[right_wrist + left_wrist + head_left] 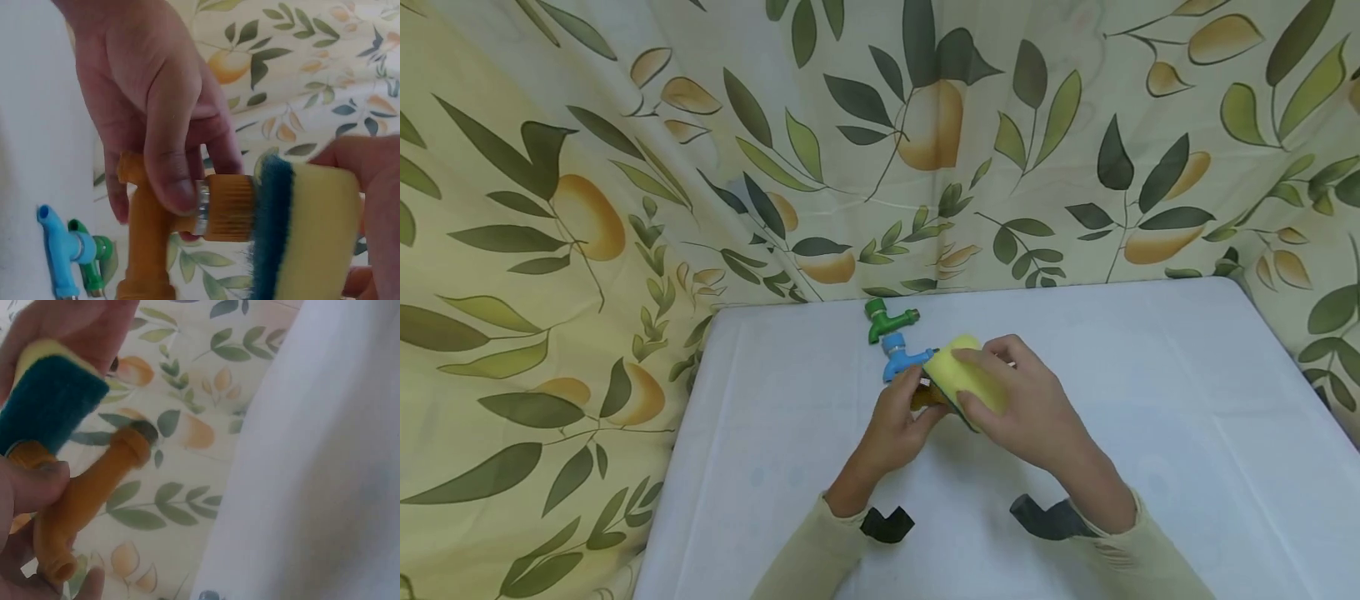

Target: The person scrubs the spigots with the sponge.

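An orange plastic tap (150, 244) is gripped in my left hand (895, 425), thumb and fingers around its body. My right hand (1030, 408) holds a yellow sponge (966, 383) with a dark green scouring side (53, 397). In the right wrist view that scouring side touches the ribbed knob (230, 207) of the tap. From the head view most of the orange tap is hidden behind the sponge and the left hand. Just beyond the hands lie a blue tap (901, 358) and a green tap (889, 321).
The hands work above a table with a white cloth (775, 467). A curtain with leaves and fruit (737, 167) hangs behind the table and at its left side. Black straps (887, 525) show at both wrists.
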`<state>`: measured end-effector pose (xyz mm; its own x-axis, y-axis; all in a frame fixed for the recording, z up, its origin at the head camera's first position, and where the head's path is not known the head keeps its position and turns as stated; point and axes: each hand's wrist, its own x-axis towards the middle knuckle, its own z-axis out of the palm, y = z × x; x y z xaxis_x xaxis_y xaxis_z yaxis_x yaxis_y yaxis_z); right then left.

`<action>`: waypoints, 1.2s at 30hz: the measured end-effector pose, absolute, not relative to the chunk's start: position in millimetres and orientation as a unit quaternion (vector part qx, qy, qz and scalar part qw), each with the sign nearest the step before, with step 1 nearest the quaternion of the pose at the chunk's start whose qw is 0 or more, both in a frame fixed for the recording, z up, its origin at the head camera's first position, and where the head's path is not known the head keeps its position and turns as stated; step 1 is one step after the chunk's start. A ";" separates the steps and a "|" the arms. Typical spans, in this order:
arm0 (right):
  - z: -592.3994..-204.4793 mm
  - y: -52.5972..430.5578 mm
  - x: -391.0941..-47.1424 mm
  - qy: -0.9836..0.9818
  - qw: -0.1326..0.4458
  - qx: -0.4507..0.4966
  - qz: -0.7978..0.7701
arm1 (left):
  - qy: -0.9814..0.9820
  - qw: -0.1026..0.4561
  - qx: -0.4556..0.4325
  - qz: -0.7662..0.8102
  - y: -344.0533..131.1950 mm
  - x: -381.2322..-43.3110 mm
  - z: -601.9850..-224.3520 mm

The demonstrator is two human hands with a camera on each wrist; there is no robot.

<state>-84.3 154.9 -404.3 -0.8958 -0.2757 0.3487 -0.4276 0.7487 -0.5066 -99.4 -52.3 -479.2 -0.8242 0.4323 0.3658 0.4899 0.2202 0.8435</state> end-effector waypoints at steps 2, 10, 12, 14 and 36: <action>-404.3 153.5 -83.0 -0.928 0.130 0.192 0.290 | -0.793 0.062 -0.277 -0.539 -52.0 -98.8 -480.2; -409.4 152.6 -80.4 -0.922 0.142 0.215 0.288 | -0.818 0.110 -0.215 -0.522 -51.3 -98.3 -478.4; -412.8 154.7 -80.4 -0.926 0.159 0.199 0.280 | -0.816 0.117 -0.192 -0.533 -51.6 -97.6 -477.6; -417.3 156.3 -81.1 -0.930 0.180 0.167 0.274 | -0.811 0.122 -0.183 -0.543 -51.6 -97.0 -476.5; -440.4 165.1 -85.8 -0.913 0.263 0.187 0.251 | -0.766 0.183 -0.194 -0.585 -48.7 -93.6 -469.8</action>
